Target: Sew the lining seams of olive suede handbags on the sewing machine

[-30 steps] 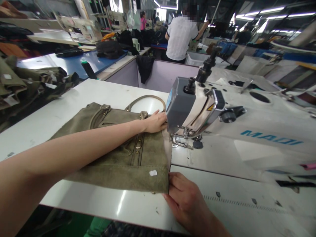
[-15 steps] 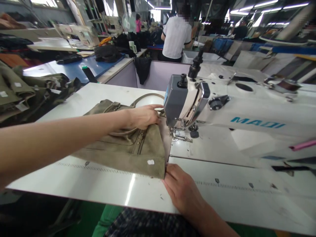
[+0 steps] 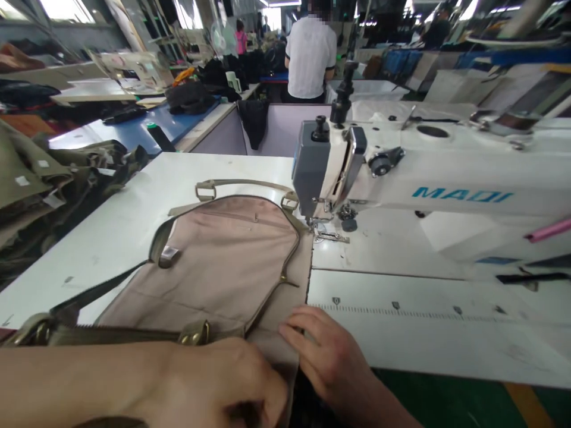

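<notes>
Bag (image 3: 232, 255) is lying on the white desk (image 3: 98, 249), left of the sewing machine (image 3: 428, 184), with its pinkish-beige lining showing. Its right edge is running up close to the metal guide (image 3: 332, 236) at the needle end; cannot tell whether any cloth is passing underneath.

Left hand (image 3: 245, 380): curling low over the near part of the bag, fingers bent. Tips are hiding, so cannot tell whether it is pinching cloth or only pressing.

Right hand (image 3: 328, 351): fingers lying together on the near right edge, apparently pinching a fold; the thumb is not showing clearly.

Handling (judgement): the body is looking soft and limp, light for its spread, likely creasing and sagging wherever nothing is supporting it. The smooth desk is probably offering little grip, so a one-sided pull may be skewing the whole piece. The zipper (image 3: 298, 238) and the brass fitting (image 3: 196, 334) are probably adding stiffness and some local weight. Nothing is looking fragile, though the zipper pull (image 3: 289, 281) and the far handle (image 3: 250, 183) could be snagging.

Hold: the plain right edge is seeming best, clear of the zipper teeth, with a flat palm steadying the lining.
</notes>
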